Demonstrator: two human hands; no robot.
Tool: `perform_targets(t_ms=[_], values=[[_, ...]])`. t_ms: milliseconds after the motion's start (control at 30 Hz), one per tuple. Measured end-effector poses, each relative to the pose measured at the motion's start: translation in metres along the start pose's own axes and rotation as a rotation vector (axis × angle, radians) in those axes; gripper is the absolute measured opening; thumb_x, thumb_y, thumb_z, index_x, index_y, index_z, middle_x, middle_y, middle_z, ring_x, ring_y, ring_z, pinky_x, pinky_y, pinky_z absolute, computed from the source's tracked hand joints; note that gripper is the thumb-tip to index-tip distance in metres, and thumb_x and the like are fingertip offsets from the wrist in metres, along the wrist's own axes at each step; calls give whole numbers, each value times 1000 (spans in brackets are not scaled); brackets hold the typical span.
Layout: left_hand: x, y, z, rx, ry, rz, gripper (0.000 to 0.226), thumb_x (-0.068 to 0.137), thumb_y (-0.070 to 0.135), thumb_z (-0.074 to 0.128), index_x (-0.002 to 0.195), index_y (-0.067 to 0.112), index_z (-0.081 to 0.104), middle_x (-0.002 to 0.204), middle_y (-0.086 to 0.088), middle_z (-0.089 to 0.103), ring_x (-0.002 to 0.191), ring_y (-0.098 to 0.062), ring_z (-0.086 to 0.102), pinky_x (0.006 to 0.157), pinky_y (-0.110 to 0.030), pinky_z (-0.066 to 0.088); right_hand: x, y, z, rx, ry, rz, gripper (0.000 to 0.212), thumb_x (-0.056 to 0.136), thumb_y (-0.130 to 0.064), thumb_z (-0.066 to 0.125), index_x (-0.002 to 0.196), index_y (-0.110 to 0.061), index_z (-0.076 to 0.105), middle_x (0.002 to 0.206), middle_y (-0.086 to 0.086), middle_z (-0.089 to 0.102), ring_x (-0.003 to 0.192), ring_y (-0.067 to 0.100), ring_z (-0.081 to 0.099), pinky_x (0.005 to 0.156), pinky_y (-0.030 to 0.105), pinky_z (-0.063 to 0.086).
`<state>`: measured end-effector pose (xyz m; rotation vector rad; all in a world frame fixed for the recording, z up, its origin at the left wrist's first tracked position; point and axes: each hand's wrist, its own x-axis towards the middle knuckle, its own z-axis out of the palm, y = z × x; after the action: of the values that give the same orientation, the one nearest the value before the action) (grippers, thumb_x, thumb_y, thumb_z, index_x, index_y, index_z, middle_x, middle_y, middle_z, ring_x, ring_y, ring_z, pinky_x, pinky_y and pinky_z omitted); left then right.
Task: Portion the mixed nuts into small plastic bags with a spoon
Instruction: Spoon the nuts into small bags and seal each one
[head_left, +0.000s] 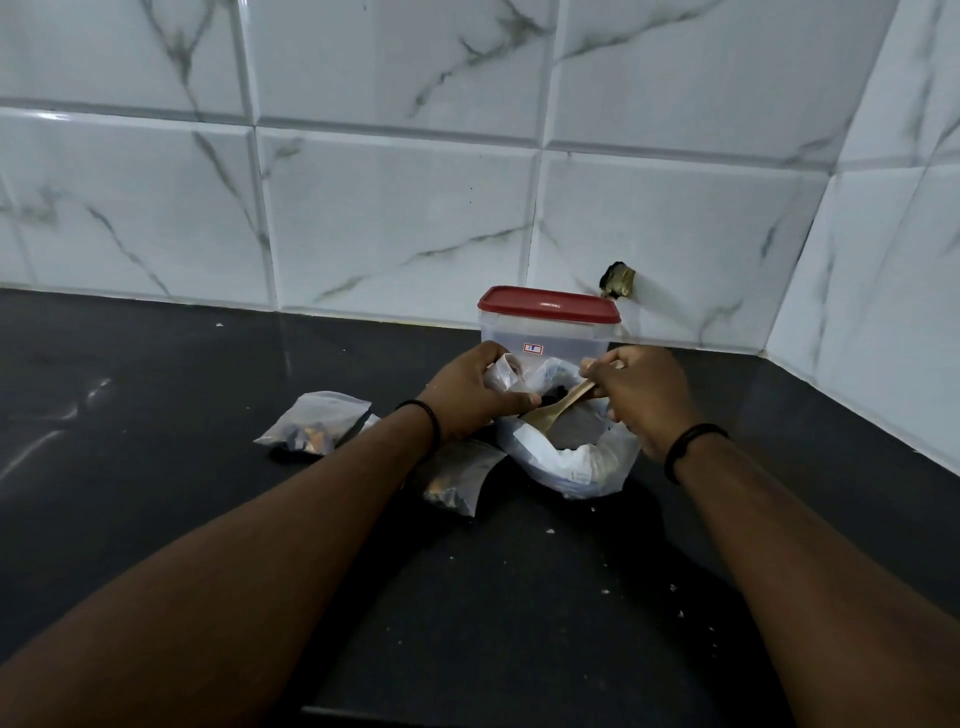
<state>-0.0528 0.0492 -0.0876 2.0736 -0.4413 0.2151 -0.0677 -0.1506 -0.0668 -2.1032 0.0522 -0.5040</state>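
Note:
My left hand grips a small clear plastic bag and holds its mouth up over the big nut bag. My right hand holds a wooden spoon by the handle, with its bowl tipped down toward the small bag's mouth. Below both hands a large white plastic bag lies open on the black counter, dark nuts showing inside. Two small bags with nuts in them lie on the counter: one at the left, one partly under my left forearm.
A clear container with a red lid stands right behind my hands against the tiled wall. Crumbs are scattered on the counter in front of the big bag. A dark hole breaks the wall tile behind the container.

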Motion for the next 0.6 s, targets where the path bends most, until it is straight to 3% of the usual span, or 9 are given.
perform_targets(t_ms=[133, 333, 400, 467, 500, 600], values=[[0, -1, 0, -10, 1, -9, 47, 76, 33, 80, 116, 21, 59, 107, 3, 66, 96, -12, 63, 82, -27, 53, -2, -2, -5, 243, -5, 189, 12, 91, -11, 66, 90, 1, 68, 82, 19, 69, 27, 0, 38, 29, 14, 25], [0, -1, 0, -24, 16, -11, 46, 76, 33, 80, 115, 21, 60, 107, 3, 65, 95, -13, 62, 82, -28, 53, 1, -1, -18, 424, -3, 303, 14, 94, -7, 61, 99, 5, 66, 63, 13, 62, 27, 3, 38, 29, 13, 23], [0, -2, 0, -39, 18, -12, 46, 75, 32, 81, 115, 20, 60, 107, 2, 66, 96, -14, 64, 85, -30, 54, 5, 4, -19, 313, 47, 207, 15, 92, -11, 64, 90, 3, 69, 67, 14, 66, 35, 6, 50, 36, 18, 37], [0, -2, 0, -47, 14, -9, 47, 76, 32, 81, 116, 21, 60, 108, 2, 67, 97, -13, 64, 83, -28, 54, 8, 6, -19, 7, 99, 36, 18, 90, -21, 67, 79, -7, 71, 72, 9, 71, 57, 16, 64, 56, 31, 54], [1, -2, 0, -41, 13, -9, 47, 76, 33, 80, 117, 22, 60, 109, 2, 67, 97, -12, 64, 82, -27, 54, 8, 6, -18, -74, 80, -18, 19, 89, -23, 68, 77, -9, 71, 73, 7, 72, 63, 19, 66, 61, 34, 55], [1, -2, 0, -33, 10, -16, 48, 76, 34, 80, 118, 23, 59, 111, 2, 66, 99, -13, 63, 86, -31, 54, 1, -1, -10, 45, -109, 2, 16, 91, -18, 68, 81, -5, 68, 80, 15, 72, 41, 3, 54, 40, 19, 39]])
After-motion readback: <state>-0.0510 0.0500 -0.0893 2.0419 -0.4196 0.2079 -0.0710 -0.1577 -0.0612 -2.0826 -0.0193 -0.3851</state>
